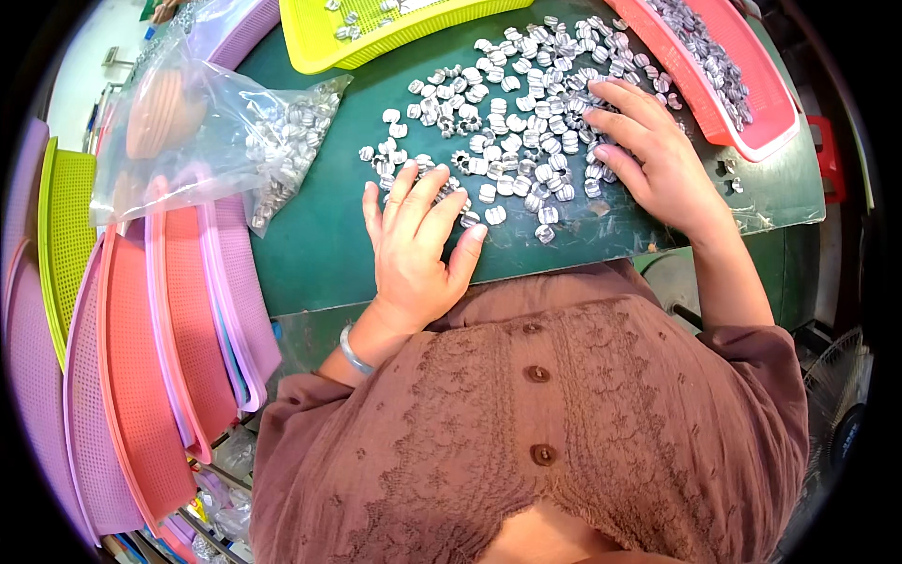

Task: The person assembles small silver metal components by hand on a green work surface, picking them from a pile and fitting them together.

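Many small silvery ribbed metal pieces point(517, 122) lie scattered across the green tabletop point(319, 254). My left hand point(413, 235) rests palm down at the near left edge of the spread, its fingers apart and over a few pieces. On the right side of the spread, my right hand point(648, 150) lies with fingers stretched out, touching pieces under its fingertips. Neither hand shows anything held. What lies beneath the palms is hidden.
A clear plastic bag point(225, 141) partly filled with similar pieces lies at the left. A yellow-green basket point(376, 47) stands at the back, and a pink basket point(766, 122) with more pieces at the right. Stacked baskets point(141, 376) line the left; a fan point(841, 404) stands at the right.
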Tool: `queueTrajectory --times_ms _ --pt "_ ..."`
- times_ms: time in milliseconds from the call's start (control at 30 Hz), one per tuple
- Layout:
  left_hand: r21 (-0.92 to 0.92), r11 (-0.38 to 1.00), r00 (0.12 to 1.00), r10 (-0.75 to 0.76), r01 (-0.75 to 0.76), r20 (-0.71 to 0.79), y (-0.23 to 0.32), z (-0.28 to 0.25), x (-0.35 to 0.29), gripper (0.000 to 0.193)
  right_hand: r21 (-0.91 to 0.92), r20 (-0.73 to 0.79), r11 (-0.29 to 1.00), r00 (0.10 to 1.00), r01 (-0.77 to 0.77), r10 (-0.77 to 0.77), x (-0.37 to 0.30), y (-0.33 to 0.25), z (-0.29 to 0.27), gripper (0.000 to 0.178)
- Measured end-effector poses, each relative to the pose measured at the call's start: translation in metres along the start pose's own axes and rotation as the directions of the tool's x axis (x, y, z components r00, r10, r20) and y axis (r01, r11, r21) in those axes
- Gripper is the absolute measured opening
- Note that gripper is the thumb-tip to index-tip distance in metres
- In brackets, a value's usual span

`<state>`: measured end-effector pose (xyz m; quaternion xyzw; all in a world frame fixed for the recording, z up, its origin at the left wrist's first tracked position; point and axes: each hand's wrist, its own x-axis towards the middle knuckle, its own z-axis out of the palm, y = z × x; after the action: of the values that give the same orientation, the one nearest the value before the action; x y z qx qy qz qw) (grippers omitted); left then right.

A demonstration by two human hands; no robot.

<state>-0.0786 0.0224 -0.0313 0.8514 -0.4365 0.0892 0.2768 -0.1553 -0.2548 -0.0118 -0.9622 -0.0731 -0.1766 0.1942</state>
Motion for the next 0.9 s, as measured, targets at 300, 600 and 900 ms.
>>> queueTrajectory --times_ms 300,600,900 --pt "0.004 1.0 0.999 0.012 -0.012 -0.031 -0.001 0.004 -0.001 0.03 0.066 -0.06 0.991 0.991 0.121 -0.117 0.021 -0.013 0.011 0.012" --pt "0.005 1.0 0.997 0.029 -0.029 -0.077 0.0 0.002 -0.001 0.027 -0.125 0.035 0.991 0.998 0.051 -0.047 0.062 -0.026 0.038 0.012" --pt "-0.014 1.0 0.996 0.011 -0.012 -0.091 0.0 0.002 -0.003 0.022 0.035 -0.06 0.992 0.991 0.12 -0.118 0.061 -0.015 0.04 0.008"
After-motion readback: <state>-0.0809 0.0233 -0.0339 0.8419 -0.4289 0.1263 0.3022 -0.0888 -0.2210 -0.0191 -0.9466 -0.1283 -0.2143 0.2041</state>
